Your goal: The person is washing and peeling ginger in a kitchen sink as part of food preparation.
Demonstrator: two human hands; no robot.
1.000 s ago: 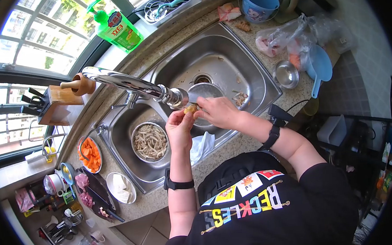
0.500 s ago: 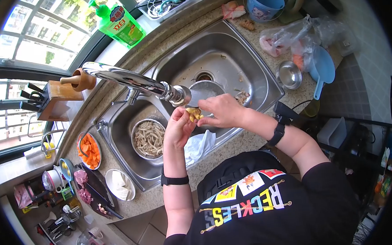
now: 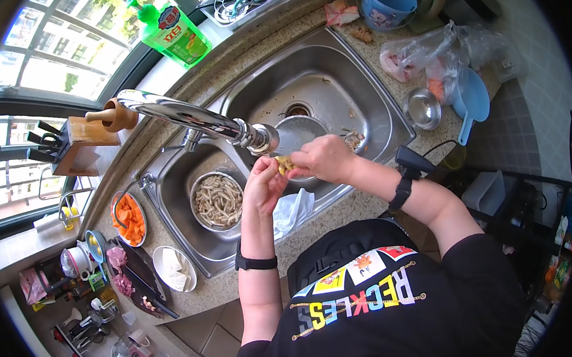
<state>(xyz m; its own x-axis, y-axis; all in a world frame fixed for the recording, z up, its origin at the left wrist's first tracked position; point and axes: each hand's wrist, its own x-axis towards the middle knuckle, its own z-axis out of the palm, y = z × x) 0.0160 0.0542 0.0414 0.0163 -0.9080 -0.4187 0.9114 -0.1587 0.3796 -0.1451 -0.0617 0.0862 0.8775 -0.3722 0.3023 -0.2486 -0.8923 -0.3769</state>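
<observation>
My left hand point(image 3: 263, 185) holds a knobby yellow piece of ginger point(image 3: 284, 163) between thumb and fingers, beneath the tap over the sink. My right hand point(image 3: 324, 160) is closed at the ginger's other side, its fingertips pinched against it and partly hidden. Under the hands, a round grey metal vessel point(image 3: 296, 133) sits in the larger sink basin point(image 3: 342, 77). A white cloth or bag point(image 3: 292, 212) hangs at the front rim beside my left wrist.
In the smaller basin stands a bowl of pale strips point(image 3: 217, 201). Left are carrot chunks point(image 3: 129, 221), a white dish point(image 3: 174, 269) and a dark board point(image 3: 138, 274) with meat. Right lie a steel bowl point(image 3: 424, 109), plastic bags point(image 3: 416, 56) and a blue strainer point(image 3: 471, 98). The tap point(image 3: 190, 115) arches overhead.
My right hand has shifted slightly left and its fingers have curled in against the ginger. Before, its thumb and fingers were further apart. My left hand keeps its hold.
</observation>
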